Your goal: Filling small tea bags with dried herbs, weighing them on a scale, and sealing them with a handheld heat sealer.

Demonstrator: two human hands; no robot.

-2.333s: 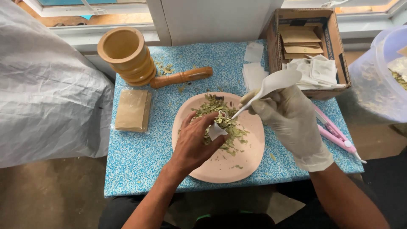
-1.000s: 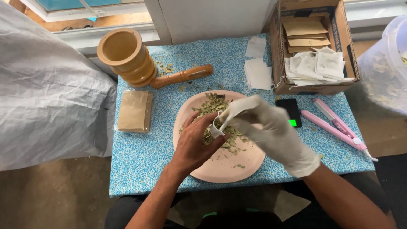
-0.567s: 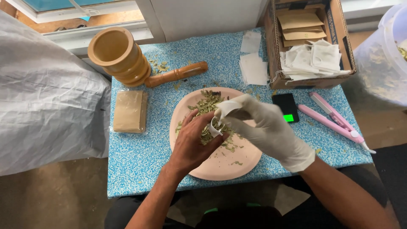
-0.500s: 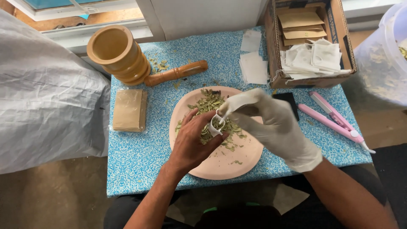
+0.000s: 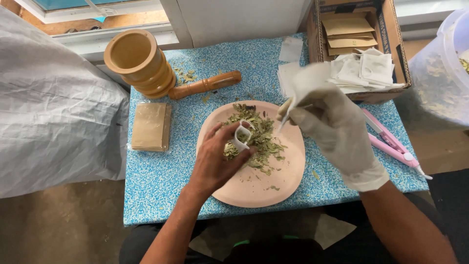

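Hands: left hand [image 5: 215,159] bare, fingers pinched on a small white filter bag [image 5: 241,136], holding its mouth open, upright, just above the leaf pile. Right hand [image 5: 332,122] in a white glove, closed on a white scoop [image 5: 305,80]; the handle's narrow end sticks out of the fist toward the bag, the bowl up and away over the surface. The hands are apart, not touching each other.

Landmark = pink plate [image 5: 264,188], round, centre of the blue speckled surface [image 5: 156,181].
- Bag: over the plate's upper-left part, at the pile's left edge.
- Dried green leaves [image 5: 261,132]: heaped on the plate's upper half; a few crumbs on the lower half and on the surface just right of the plate.
- Wooden pestle [image 5: 205,85]: lying flat, above-left of the plate, near it.
- Wooden mortar [image 5: 139,61]: further up-left, beyond the pestle, touching its end; leaf bits beside it.
- Stack of tan packets in clear wrap [image 5: 150,126]: left of the plate, apart from it.
- Cardboard box [image 5: 359,44]: upper right of the plate, holds tan envelopes & loose white bags.
- Pink heat sealer [image 5: 391,142]: right of the plate, behind the gloved wrist.
- Clear plastic tub [image 5: 439,73]: far right, off the surface, leaves inside.
- Grey plastic sheet [image 5: 53,112]: far left.
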